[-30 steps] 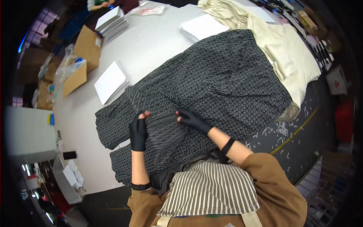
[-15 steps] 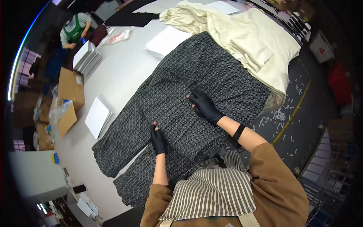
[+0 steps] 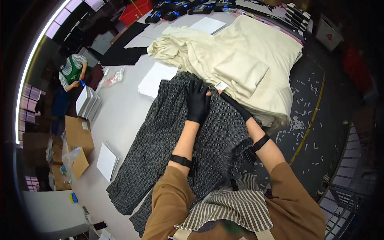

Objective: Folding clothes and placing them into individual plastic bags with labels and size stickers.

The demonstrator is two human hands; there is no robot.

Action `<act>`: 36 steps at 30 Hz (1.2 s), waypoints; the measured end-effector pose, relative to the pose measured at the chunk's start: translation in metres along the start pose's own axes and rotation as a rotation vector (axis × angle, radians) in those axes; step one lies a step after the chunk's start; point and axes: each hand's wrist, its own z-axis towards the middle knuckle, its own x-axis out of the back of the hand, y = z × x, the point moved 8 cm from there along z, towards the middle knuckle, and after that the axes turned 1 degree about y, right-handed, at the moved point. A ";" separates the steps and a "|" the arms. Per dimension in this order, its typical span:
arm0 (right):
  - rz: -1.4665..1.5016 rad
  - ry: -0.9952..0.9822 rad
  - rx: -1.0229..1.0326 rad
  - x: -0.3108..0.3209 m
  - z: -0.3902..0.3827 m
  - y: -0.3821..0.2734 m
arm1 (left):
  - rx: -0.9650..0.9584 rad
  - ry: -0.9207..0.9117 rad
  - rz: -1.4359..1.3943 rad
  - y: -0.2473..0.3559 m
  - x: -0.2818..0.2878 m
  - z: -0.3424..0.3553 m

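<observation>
Dark grey patterned trousers (image 3: 144,144) lie on the pale table (image 3: 88,168), gathered at their far end, with two legs toward the lower left. My left hand (image 3: 198,100), in a black fingerless glove, curls over the bunched fabric and grips it. My right hand (image 3: 232,102), gloved alike, pinches the trousers' upper edge beside a small white label (image 3: 221,86); most of its fingers are hidden. Right beyond both hands, a thick heap of folded cream cloth (image 3: 260,48) spreads over the table. The front of my striped apron (image 3: 220,208) hangs below.
Paper stacks (image 3: 154,80), a loose pile (image 3: 106,160), a cardboard box (image 3: 78,132), a plastic bag (image 3: 112,76) and black cloth (image 3: 124,56) lie around. A co-worker (image 3: 74,70) works at upper left. Scraps litter the floor (image 3: 300,140) at right beside a railing (image 3: 344,176).
Both hands have moved up to the far end of the trousers, which is now bunched and drawn back from the cream cloth. The view has shifted, showing more of the table's back.
</observation>
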 end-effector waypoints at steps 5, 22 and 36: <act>-0.371 -0.013 -0.319 -0.008 -0.056 -0.017 | -0.023 -0.117 0.037 0.003 -0.010 0.001; -0.724 0.350 -0.650 0.105 -0.251 -0.043 | 0.008 0.025 0.351 -0.204 0.076 0.011; 0.191 0.357 -0.237 0.005 -0.274 0.156 | 1.256 -0.288 -1.743 -0.264 0.002 -0.110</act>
